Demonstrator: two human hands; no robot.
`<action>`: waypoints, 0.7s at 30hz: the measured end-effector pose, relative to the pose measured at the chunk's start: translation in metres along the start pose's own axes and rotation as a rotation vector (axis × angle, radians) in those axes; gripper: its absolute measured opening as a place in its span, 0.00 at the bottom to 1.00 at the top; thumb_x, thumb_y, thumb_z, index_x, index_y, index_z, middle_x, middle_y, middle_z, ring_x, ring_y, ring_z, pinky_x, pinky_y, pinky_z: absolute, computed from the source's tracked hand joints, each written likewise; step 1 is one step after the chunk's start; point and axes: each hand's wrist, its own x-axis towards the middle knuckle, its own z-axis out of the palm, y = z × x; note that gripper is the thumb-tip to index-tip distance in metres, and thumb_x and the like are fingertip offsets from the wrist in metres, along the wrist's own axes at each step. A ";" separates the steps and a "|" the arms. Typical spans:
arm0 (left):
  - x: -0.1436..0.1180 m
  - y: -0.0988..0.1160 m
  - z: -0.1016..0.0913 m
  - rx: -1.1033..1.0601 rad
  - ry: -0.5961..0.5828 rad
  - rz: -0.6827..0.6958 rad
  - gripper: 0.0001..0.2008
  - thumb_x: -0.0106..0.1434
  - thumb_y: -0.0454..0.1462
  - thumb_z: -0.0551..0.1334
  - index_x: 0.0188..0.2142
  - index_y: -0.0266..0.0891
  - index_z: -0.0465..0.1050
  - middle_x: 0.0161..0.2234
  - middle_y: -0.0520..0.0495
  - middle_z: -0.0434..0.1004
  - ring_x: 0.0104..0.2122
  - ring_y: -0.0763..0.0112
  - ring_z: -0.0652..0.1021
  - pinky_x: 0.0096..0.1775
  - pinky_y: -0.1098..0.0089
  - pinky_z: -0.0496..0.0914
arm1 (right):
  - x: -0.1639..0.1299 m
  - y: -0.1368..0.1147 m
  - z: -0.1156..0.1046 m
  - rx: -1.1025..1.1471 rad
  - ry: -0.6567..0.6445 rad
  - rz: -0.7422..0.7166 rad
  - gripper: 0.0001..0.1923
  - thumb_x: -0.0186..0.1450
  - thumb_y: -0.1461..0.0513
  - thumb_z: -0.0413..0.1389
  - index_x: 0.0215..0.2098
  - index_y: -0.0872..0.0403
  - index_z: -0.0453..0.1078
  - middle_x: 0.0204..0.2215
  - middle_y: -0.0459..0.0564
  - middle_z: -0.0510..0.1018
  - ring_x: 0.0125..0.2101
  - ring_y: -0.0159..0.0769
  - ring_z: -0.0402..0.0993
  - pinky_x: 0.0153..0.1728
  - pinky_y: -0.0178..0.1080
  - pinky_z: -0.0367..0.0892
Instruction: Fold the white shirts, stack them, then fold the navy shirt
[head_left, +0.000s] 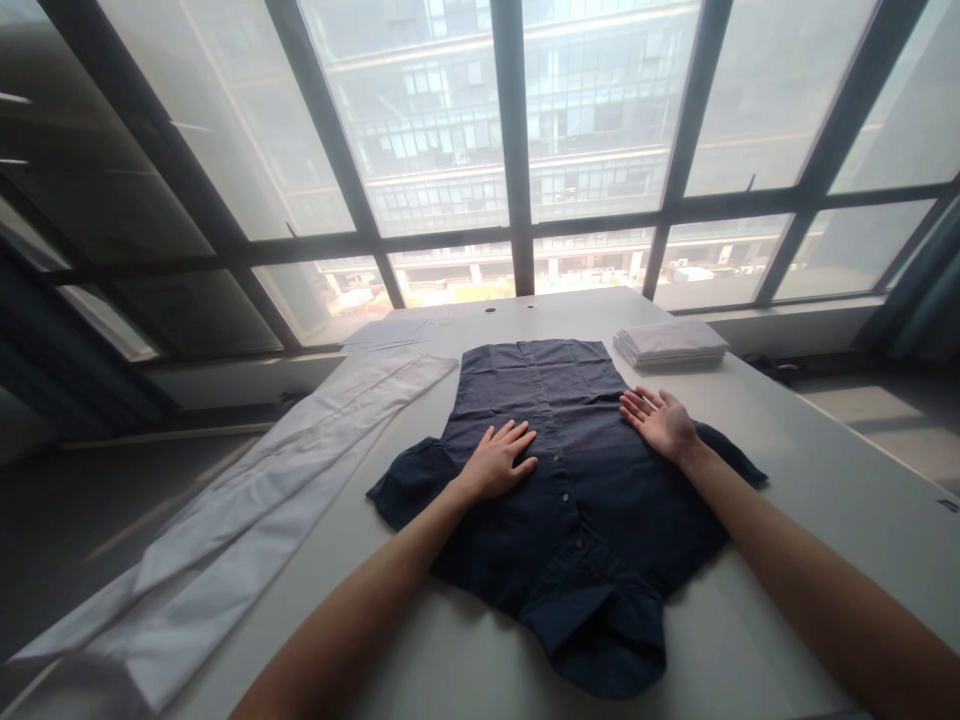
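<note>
A dark navy short-sleeved button shirt [562, 500] lies spread flat on a white table [825, 480], its collar toward me and its hem toward the window. My left hand [499, 460] rests palm down on the shirt left of the button row, fingers apart. My right hand [660, 420] lies on the shirt's right side, palm turned up and fingers spread. Neither hand holds anything.
Long white cloth [247, 530] stretches along the table's left edge toward me. A stack of folded white cloths [670, 343] sits at the far right of the table. Large windows [517, 150] stand behind the table, with a dark floor on the left.
</note>
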 end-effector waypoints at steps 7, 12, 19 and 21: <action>0.000 0.001 0.000 0.003 -0.004 -0.003 0.31 0.73 0.55 0.50 0.71 0.51 0.55 0.73 0.50 0.48 0.72 0.57 0.49 0.68 0.46 0.44 | 0.002 0.000 -0.002 0.005 -0.003 0.002 0.17 0.74 0.55 0.44 0.53 0.51 0.69 0.51 0.60 0.77 0.50 0.43 0.78 0.43 0.48 0.81; 0.000 0.000 0.000 0.000 0.000 -0.003 0.31 0.73 0.56 0.49 0.71 0.52 0.55 0.73 0.50 0.48 0.72 0.57 0.49 0.69 0.46 0.44 | 0.002 0.000 -0.002 0.008 -0.005 0.005 0.17 0.74 0.55 0.44 0.53 0.50 0.69 0.50 0.60 0.77 0.50 0.44 0.78 0.44 0.50 0.81; 0.000 0.000 0.000 0.004 0.001 -0.001 0.31 0.73 0.56 0.49 0.71 0.50 0.55 0.73 0.50 0.48 0.72 0.57 0.49 0.68 0.45 0.45 | 0.000 0.000 0.000 -0.004 -0.001 0.001 0.16 0.75 0.56 0.44 0.52 0.50 0.70 0.49 0.58 0.78 0.49 0.42 0.79 0.41 0.47 0.82; 0.000 0.000 0.001 0.005 0.002 -0.001 0.31 0.73 0.56 0.49 0.71 0.51 0.55 0.73 0.50 0.48 0.72 0.57 0.49 0.68 0.45 0.44 | 0.000 0.000 0.000 -0.004 -0.001 0.001 0.16 0.75 0.55 0.44 0.52 0.50 0.70 0.49 0.58 0.78 0.49 0.42 0.79 0.40 0.46 0.82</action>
